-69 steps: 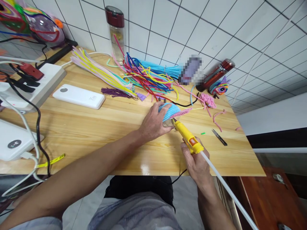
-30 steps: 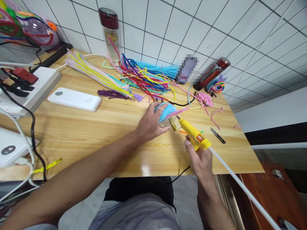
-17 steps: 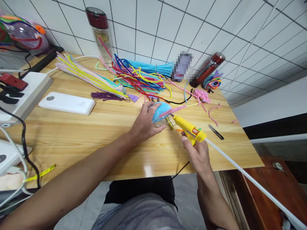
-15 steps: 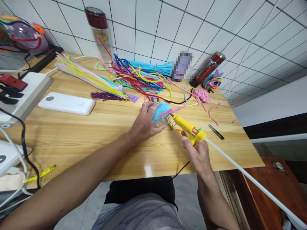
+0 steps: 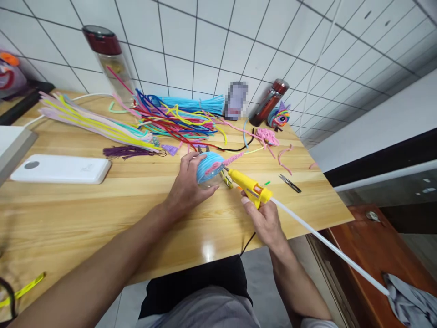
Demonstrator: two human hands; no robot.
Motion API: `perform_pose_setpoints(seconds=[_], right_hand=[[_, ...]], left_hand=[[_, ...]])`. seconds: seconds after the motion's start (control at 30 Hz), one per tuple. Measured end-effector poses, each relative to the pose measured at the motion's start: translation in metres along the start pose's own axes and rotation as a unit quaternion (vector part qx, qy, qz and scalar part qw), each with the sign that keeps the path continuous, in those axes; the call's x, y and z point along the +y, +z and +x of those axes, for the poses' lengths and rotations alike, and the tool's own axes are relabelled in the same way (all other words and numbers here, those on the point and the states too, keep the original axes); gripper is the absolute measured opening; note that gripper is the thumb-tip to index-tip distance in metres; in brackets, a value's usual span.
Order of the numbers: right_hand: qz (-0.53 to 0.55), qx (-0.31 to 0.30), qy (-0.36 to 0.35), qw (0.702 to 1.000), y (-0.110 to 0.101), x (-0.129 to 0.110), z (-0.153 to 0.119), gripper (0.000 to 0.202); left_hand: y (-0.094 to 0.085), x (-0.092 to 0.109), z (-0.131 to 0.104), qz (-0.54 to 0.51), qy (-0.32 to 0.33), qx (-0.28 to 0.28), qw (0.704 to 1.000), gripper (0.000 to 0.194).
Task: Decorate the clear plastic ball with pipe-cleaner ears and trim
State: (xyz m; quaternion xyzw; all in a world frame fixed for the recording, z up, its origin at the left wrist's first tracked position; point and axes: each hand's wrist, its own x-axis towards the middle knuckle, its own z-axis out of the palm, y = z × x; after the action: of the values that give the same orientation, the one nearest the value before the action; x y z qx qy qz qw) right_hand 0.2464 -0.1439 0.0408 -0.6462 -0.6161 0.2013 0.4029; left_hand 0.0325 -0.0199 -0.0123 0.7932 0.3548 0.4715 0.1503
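My left hand [image 5: 187, 184] is wrapped round a rounded clear object whose upper part is covered with blue fuzzy strips [image 5: 209, 163]. A pink fuzzy strip [image 5: 234, 159] lies across the blue part and sticks out to the right. In my right hand [image 5: 262, 216] is a yellow glue gun [image 5: 251, 184], with a long white glue stick [image 5: 317, 234] running out of its back. The gun's nozzle is at the right side of the blue-covered object, near the pink strip; whether they touch is too small to tell.
Behind my hands lies a pile of colourful fuzzy stems [image 5: 177, 118]. A glass bottle [image 5: 114, 68], a red flask [image 5: 269, 102] and a phone [image 5: 235, 101] stand by the wall. Small snips [image 5: 290, 183] lie right; a white power bank [image 5: 64, 169] lies left.
The whole view has shifted, so the table's things appear further left. The pink strip now lies flatter on the blue surface. Both hands keep their holds.
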Motion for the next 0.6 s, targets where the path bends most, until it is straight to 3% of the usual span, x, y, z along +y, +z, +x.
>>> perform_pose_setpoints(seconds=[0.17,0.3,0.6], right_hand=[[0.01,-0.001,0.0,1.0,-0.0006,-0.001,0.0007,0.03],[0.017,-0.008,-0.004,1.0,-0.0021,-0.0003,-0.0003,0.029],[-0.016,-0.004,0.006,1.0,-0.0046,0.0046,-0.0022,0.027]], left_hand=[[-0.0041,0.0006,0.0008,-0.01,0.032,-0.01,0.999,0.089],[-0.0072,0.0026,0.0011,-0.013,0.007,-0.042,0.999,0.084],[-0.0058,-0.0004,0.0037,-0.021,-0.044,-0.058,0.997,0.079]])
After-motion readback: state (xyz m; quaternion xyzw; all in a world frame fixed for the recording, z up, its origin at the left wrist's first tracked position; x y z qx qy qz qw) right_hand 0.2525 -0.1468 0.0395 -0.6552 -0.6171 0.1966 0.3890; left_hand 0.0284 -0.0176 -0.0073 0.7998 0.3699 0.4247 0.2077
